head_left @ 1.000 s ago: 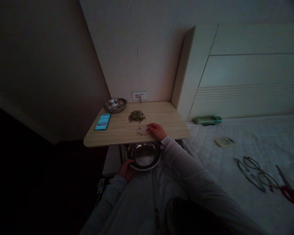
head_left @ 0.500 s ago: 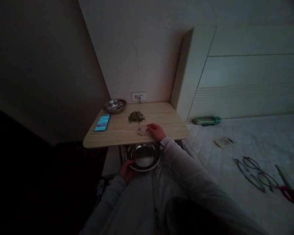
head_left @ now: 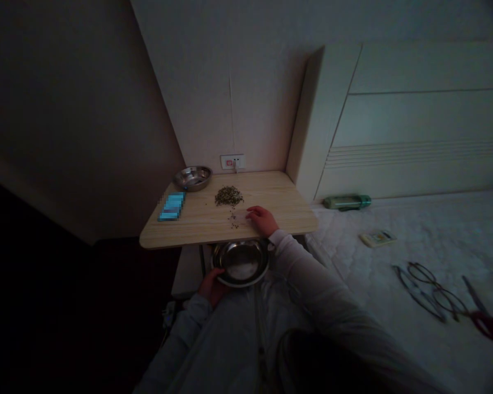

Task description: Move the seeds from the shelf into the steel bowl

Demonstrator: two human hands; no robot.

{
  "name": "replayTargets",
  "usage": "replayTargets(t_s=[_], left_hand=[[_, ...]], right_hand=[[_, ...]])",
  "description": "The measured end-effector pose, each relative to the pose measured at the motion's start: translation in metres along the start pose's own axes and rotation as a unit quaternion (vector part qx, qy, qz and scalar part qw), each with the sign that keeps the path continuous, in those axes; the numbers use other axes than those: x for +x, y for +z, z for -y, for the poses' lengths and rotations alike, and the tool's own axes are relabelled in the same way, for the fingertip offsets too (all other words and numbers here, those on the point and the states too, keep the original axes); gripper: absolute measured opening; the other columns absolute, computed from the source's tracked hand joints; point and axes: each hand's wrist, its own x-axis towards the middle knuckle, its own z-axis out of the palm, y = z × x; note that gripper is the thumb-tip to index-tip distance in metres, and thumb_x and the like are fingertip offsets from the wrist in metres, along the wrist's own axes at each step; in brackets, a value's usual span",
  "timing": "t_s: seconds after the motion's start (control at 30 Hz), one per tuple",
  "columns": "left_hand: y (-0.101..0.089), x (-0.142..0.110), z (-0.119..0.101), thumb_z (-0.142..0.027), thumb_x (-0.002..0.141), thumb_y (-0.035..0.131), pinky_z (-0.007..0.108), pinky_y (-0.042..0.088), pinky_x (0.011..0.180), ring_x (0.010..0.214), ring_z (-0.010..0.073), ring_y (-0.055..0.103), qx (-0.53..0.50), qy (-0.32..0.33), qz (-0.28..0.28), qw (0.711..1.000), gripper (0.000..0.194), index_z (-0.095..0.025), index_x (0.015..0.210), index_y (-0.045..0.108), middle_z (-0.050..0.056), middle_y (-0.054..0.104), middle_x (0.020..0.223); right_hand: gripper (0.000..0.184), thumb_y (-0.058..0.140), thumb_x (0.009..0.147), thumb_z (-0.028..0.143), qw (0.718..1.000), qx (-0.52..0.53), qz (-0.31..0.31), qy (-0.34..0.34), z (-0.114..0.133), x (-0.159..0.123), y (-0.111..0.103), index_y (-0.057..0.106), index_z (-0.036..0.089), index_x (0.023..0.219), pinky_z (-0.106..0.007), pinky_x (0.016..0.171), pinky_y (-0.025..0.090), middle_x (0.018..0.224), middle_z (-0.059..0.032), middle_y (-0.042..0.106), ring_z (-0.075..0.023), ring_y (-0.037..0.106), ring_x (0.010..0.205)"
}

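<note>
My left hand [head_left: 212, 287] grips the near left rim of a steel bowl [head_left: 240, 260], its thumb over the edge. The bowl sits just below the table's front edge, above my lap. Over the tabletop, my right hand [head_left: 263, 220] has its fingers pinched on a thin, see-through sheet [head_left: 241, 216], faint in the dim light and hard to make out. Beside that sheet lie several loose small dark seeds or beans [head_left: 234, 225]. Just beyond, a pile of greenish seeds or beans [head_left: 229, 196] rests on the wooden table [head_left: 193, 227].
Another steel bowl [head_left: 193, 178] stands at the table's back left, with a lit phone [head_left: 172, 206] in front. A wall socket [head_left: 232, 161] is behind. On the bed [head_left: 340, 235] to the right lie a green bottle [head_left: 347, 202], a small packet [head_left: 378, 238], glasses [head_left: 435, 290] and scissors [head_left: 487, 323].
Hardly anything differs. The see-through sheet by my right hand looks fainter now, and the loose seeds near it show more plainly. My left hand and the bowl have stayed put.
</note>
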Motion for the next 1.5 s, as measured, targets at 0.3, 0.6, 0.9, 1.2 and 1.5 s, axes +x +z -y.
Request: replayTargets(t_s=[0.3, 0.6, 0.9, 1.2, 1.5], left_hand=[[0.001, -0.002, -0.001, -0.009, 0.065, 0.047, 0.038, 0.047, 0.077, 0.088, 0.0242, 0.059, 0.0, 0.008, -0.002, 1.0, 0.018, -0.01, 0.079, 0.058, 0.009, 0.067, 0.075], [0.002, -0.002, 0.0, -0.008, 0.067, 0.046, 0.038, 0.047, 0.076, 0.082, 0.0223, 0.061, 0.006, 0.019, -0.016, 1.0, 0.012, -0.012, 0.071, 0.057, 0.006, 0.066, 0.067], [-0.001, 0.002, 0.0, -0.008, 0.066, 0.046, 0.037, 0.048, 0.073, 0.083, 0.0235, 0.06, 0.002, 0.009, -0.012, 1.0, 0.013, -0.01, 0.072, 0.058, 0.008, 0.066, 0.066], [-0.007, 0.007, 0.001, -0.01, 0.067, 0.046, 0.034, 0.048, 0.073, 0.08, 0.0209, 0.061, -0.014, -0.001, 0.01, 1.0, 0.013, -0.01, 0.073, 0.058, 0.008, 0.066, 0.067], [-0.009, 0.008, 0.002, -0.01, 0.065, 0.048, 0.037, 0.047, 0.077, 0.086, 0.0227, 0.059, -0.022, 0.002, 0.025, 0.999, 0.015, -0.01, 0.077, 0.058, 0.008, 0.067, 0.071]], right_hand=[[0.021, 0.046, 0.068, 0.016, 1.0, 0.001, 0.024, -0.001, -0.002, 0.0, 0.001, 0.058, 0.017, 0.085, -0.027, 0.073, 0.042, 0.07, 0.0003, 0.064, -0.0121, 0.057, 0.069], [0.018, 0.048, 0.065, 0.015, 0.999, 0.028, 0.04, 0.021, 0.005, -0.003, -0.001, 0.06, 0.017, 0.079, -0.024, 0.067, 0.041, 0.065, 0.0017, 0.063, -0.0101, 0.053, 0.062], [0.016, 0.047, 0.063, 0.014, 0.995, 0.071, 0.04, 0.05, 0.01, -0.005, -0.001, 0.058, 0.016, 0.074, -0.022, 0.059, 0.04, 0.059, 0.0027, 0.06, -0.0082, 0.05, 0.054], [0.017, 0.048, 0.065, 0.02, 0.997, 0.049, 0.057, 0.032, 0.006, -0.005, -0.001, 0.058, 0.017, 0.079, -0.022, 0.06, 0.039, 0.064, 0.0022, 0.062, -0.0084, 0.049, 0.055], [0.018, 0.05, 0.063, 0.019, 0.995, 0.036, 0.081, 0.037, 0.009, -0.006, -0.002, 0.06, 0.017, 0.078, -0.021, 0.056, 0.038, 0.063, 0.0021, 0.062, -0.0087, 0.049, 0.055]])
